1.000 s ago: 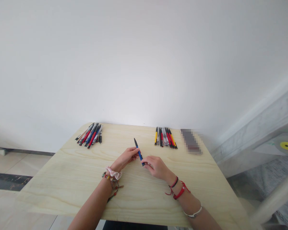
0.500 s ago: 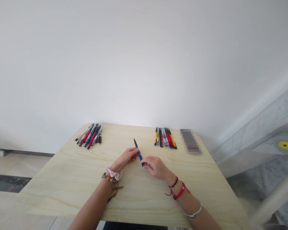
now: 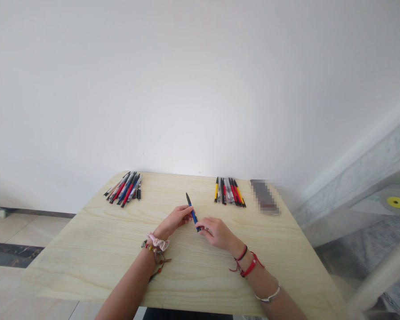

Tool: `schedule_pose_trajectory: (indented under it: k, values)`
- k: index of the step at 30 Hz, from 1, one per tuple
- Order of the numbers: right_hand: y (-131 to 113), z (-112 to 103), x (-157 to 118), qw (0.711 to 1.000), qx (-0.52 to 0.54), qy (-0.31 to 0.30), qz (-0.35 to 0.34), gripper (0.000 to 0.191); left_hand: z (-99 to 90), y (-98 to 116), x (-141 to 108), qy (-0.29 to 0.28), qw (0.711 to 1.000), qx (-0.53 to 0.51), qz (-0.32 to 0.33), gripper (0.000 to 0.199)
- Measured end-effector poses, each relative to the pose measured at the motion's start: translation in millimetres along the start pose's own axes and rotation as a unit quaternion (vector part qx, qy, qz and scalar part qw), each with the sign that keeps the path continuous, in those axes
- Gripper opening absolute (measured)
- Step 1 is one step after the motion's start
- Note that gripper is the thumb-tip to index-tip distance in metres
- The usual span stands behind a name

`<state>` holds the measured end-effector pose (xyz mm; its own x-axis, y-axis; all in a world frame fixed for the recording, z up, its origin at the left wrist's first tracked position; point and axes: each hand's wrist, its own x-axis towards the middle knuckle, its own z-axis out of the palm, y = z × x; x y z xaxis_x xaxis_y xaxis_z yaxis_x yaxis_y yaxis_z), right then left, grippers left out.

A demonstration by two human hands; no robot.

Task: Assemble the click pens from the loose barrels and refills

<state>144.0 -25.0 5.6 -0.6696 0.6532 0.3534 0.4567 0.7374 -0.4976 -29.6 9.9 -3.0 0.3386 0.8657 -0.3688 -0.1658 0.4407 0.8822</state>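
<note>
A blue pen [image 3: 194, 216] with a black tip is held above the middle of the table, tilted with its tip pointing away from me. My left hand [image 3: 178, 218] pinches it around the middle between thumb and fingers. The fingers of my right hand [image 3: 216, 232] are closed on its rear end, near the clip. Beyond my left hand lies a loose pile of pens [image 3: 125, 189] in red, blue, black and clear. Past my right hand is a tidier row of pens [image 3: 229, 192] in yellow, black, red and clear.
The pale wooden table [image 3: 193, 275] stands against a white wall [image 3: 200, 89]. A blurred-out dark flat object [image 3: 266, 197] lies at its far right corner. To the right of the table are a whitish pipe [image 3: 386, 266] and a round object with a yellow centre [image 3: 397, 202].
</note>
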Motion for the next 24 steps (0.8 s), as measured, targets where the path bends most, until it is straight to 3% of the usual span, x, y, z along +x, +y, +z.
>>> schedule_pose_trajectory:
  k: [24]
  values:
    - [-0.3,-1.5,0.5,1.0,0.003,-0.003,-0.001,0.016,-1.1,-0.9,1.5,0.003,1.0,-0.013,-0.002,0.034]
